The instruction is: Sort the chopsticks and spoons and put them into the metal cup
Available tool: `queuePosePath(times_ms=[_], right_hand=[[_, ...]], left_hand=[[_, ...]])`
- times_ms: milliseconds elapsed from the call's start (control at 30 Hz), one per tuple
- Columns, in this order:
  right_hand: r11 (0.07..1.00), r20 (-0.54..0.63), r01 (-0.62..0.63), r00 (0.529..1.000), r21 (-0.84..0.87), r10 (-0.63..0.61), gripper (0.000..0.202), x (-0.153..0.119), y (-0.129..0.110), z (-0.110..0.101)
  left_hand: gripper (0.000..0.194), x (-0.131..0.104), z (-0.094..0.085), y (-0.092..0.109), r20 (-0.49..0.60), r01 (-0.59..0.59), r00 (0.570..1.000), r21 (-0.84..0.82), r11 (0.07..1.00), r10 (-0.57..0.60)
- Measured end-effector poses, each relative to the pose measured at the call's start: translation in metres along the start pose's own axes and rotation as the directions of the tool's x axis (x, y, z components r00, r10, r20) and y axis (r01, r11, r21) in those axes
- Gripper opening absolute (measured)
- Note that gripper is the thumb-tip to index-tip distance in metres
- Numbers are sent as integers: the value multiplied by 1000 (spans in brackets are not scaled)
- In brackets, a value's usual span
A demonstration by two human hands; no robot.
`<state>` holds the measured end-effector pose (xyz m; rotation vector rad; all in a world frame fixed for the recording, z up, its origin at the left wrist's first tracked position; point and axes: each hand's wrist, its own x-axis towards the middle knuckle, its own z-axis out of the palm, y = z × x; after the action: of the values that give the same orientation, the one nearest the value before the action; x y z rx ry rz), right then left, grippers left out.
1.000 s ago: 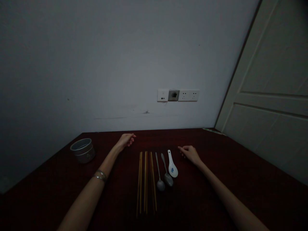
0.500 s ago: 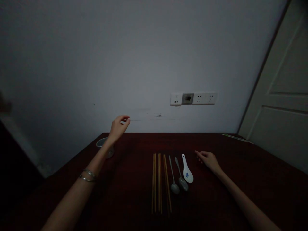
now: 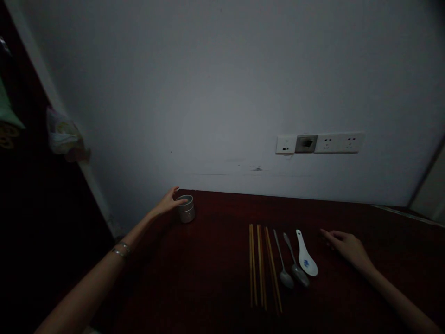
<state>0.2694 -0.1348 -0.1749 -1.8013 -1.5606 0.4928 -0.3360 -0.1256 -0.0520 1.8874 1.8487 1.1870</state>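
My left hand is at the grey cylindrical cup near the table's far left corner. Its thumb reaches across the cup's rim and the fingers are apart behind it; whether they touch the cup I cannot tell. My right hand rests on the table at the right, loosely bent, with nothing visible in it. Nearest to it lies a white soup spoon with a blue mark. Left of that are two metal spoons and several wooden chopsticks, lying side by side.
The dark red table meets a pale wall with sockets on it. A thin flat strip lies along the far right edge. On the left, a plastic bag hangs by a dark door.
The view has swung left. My left hand has come down from above the table to the cup, which now shows clearly. The right hand, chopsticks and spoons stay in place on the table.
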Motion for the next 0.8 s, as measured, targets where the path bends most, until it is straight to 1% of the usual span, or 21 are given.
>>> queuePosePath(times_ms=[100,167,267,500,600,733,800], right_hand=[[1000,-9,4,1000,2,-4,50,-1,-1,-1],[1000,-18,23,1000,1,-23,49,-1,-1,-1],[999,-17,40,999,-11,-40,49,-2,-2,-3],[1000,-13,16,1000,-17,-16,49,-4,-5,-3],[999,-24,30,999,-16,-31,48,-4,-5,-3],[999,-41,45,998,-4,-45,48,-3,-3,-2],[999,-44,53,998,13,-53,49,-3,-4,-1]], left_hand=[[95,-4,8,-15,47,49,998,-95,994,-45],[99,-5,14,-24,75,42,997,-130,991,-33],[103,-5,22,-32,59,13,998,-153,988,-4],[95,-7,27,-31,-2,8,1000,-152,988,-9],[91,-6,28,-33,-32,6,999,-147,989,-11],[92,-4,31,-35,-48,12,999,-175,984,-21],[93,-2,32,-31,-47,16,999,-188,982,-26]])
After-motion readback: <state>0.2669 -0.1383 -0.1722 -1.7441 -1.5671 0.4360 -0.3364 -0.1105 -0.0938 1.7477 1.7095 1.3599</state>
